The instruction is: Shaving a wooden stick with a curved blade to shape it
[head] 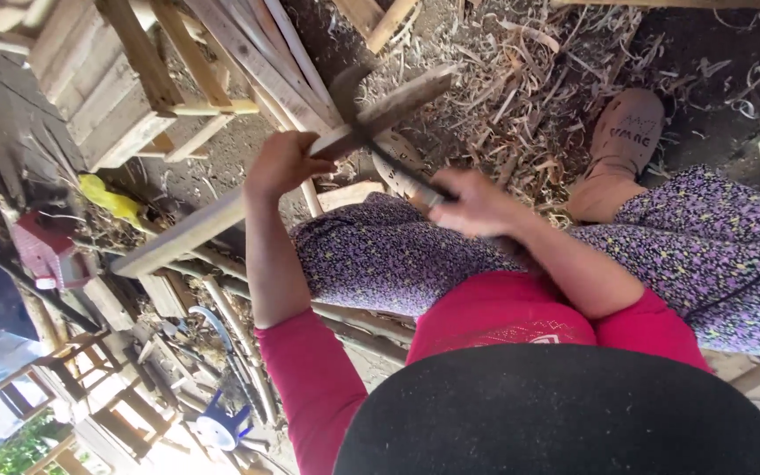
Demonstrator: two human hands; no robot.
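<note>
My left hand [281, 164] grips a short piece of wood [387, 112] and holds it up at a slant above my lap. My right hand [477, 204] is closed on the handle of a dark hooked blade [364, 132], whose edge lies against the wood near my left hand. The right hand is slightly blurred. Below both hands lie my knees in purple flowered cloth [380, 255], and my sleeves are pink.
Wood shavings [521, 97] cover the ground ahead, beside my foot in a tan shoe [624, 132]. Long planks [178, 237] and wooden frames [125, 79] lie to the left, with a yellow object [112, 200], a red box [44, 251] and small stools [72, 369].
</note>
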